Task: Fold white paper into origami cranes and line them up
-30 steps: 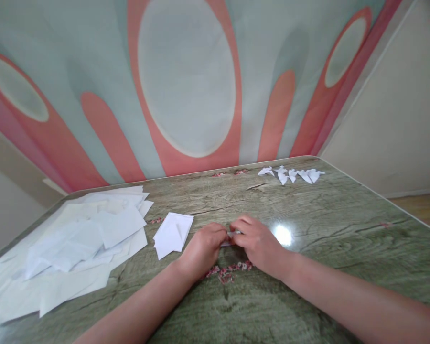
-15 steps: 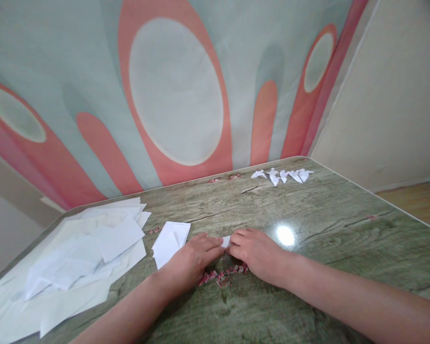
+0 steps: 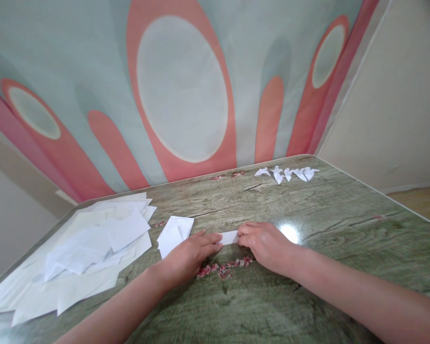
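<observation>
A small folded piece of white paper [image 3: 229,237] lies on the table between my two hands. My left hand [image 3: 192,251] presses its fingertips on the paper's left end, fingers close together. The right end is held under the bent fingers of my right hand [image 3: 263,242]. Just beyond my left wrist lies a small stack of white paper squares [image 3: 174,233], partly covered by that hand. Both ends of the folded paper are hidden by my fingers.
A wide, untidy pile of white paper sheets [image 3: 89,282] covers the table's left side. Several folded white paper figures [image 3: 278,175] stand in a row near the back edge. The wood-patterned table [image 3: 344,267] meets a patterned cloth [image 3: 186,95] behind it.
My hands have moved apart, the right one shifting rightward, so more of the folded paper shows between them. The whole view has shifted slightly.
</observation>
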Demonstrator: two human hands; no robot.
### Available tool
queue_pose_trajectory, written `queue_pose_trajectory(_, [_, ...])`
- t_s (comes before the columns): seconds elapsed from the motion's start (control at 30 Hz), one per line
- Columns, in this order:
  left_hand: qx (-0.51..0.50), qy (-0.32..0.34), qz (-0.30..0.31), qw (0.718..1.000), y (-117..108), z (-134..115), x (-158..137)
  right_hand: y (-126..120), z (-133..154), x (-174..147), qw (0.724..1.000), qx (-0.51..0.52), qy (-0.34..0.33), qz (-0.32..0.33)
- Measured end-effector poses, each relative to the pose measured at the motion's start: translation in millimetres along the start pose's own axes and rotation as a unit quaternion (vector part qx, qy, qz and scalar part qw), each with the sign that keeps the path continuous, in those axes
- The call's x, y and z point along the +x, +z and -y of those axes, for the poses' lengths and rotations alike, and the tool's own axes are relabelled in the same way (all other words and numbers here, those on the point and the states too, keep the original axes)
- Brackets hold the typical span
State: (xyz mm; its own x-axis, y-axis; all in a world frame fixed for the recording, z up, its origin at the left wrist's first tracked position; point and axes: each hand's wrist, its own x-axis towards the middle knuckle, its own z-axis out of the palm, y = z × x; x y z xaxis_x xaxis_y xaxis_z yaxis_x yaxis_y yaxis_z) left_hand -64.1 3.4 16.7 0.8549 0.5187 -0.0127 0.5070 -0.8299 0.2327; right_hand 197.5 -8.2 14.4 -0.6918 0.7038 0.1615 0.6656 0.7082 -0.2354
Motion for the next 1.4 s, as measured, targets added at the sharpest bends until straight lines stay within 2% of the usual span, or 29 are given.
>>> queue_pose_trajectory(0.13, [0.006, -0.021, -0.025, 0.999, 2, -2, -7, 0, -2, 0, 1.0, 0.018, 0.0, -0.012])
queue_pose_trajectory(0.37, [0.0, -0.031, -0.034, 0.999, -2, -7, -6, 5, -6, 1, 0.999, 0.044, -0.004, -0.026])
queue_pose_trajectory(0.47, [-0.031, -0.05, -0.053, 0.997, -7, -12, -1, 12, -11, 1, 0.992, 0.101, 0.014, -0.071])
queue_pose_trajectory(0.53, [-0.051, -0.084, -0.082, 0.992, -8, -17, 5, 18, -16, 2, 0.975, 0.175, 0.055, -0.125])
queue_pose_trajectory(0.63, [-0.049, -0.136, -0.133, 0.981, -4, -21, 17, 25, -21, 4, 0.963, 0.194, 0.093, -0.163])
queue_pose_trajectory(0.73, [-0.04, -0.155, -0.14, 0.977, 3, -21, 29, 27, -22, 4, 0.962, 0.187, 0.096, -0.171])
queue_pose_trajectory(0.9, [-0.072, -0.16, -0.161, 0.971, 10, -20, 36, 27, -16, 5, 0.974, 0.168, 0.061, -0.137])
queue_pose_trajectory(1.13, [-0.088, -0.144, -0.182, 0.969, 13, -22, 33, 27, -13, 7, 0.967, 0.203, 0.072, -0.134])
queue_pose_trajectory(1.4, [-0.152, -0.098, -0.263, 0.948, 15, -19, 32, 20, -5, 4, 0.978, 0.146, 0.009, -0.15])
